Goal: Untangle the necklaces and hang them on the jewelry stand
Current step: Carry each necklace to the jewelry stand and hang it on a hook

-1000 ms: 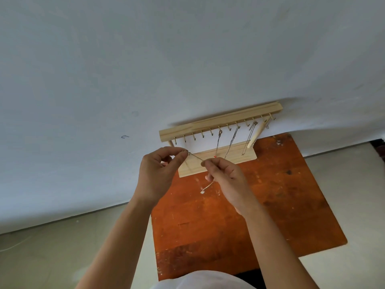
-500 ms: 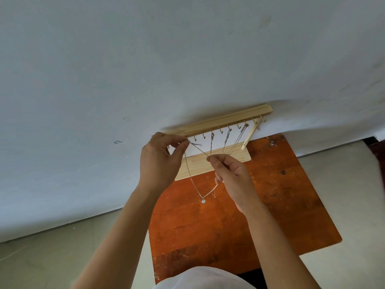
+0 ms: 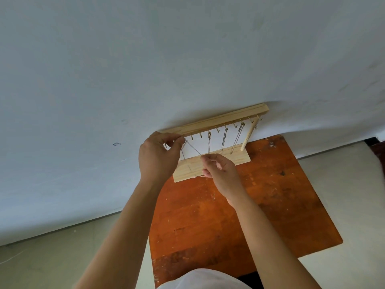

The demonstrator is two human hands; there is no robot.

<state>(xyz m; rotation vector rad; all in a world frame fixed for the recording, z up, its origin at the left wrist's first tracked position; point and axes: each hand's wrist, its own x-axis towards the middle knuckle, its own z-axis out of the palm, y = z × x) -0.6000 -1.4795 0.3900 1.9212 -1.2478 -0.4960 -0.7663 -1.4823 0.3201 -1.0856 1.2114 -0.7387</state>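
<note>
Nearest the lens, white cloth (image 3: 200, 280): a rounded pale shape, cut off by the bottom edge.
Worn orange-brown wooden tabletop (image 3: 281, 205): scuffed and flecked, with both forearms reaching over it.
Right hand (image 3: 220, 174): fingertips pinch the thin silver chain necklace (image 3: 193, 148) above the stand's base.
Left hand (image 3: 158, 157): thumb and forefinger pinch the same chain's upper end at the leftmost hooks.
Necklace: taut on a slant between the two hands; its lower loop and pendant are hard to make out.
Pale wooden jewelry stand (image 3: 218, 120): stands at the table's far edge against the wall; its left post is hidden by the left hand.
Small brass hooks (image 3: 217, 129): three fine chains (image 3: 224, 140) hang from them.
Pale grey wall (image 3: 187, 59): a small dark curved mark (image 3: 117, 144), illegible.
</note>
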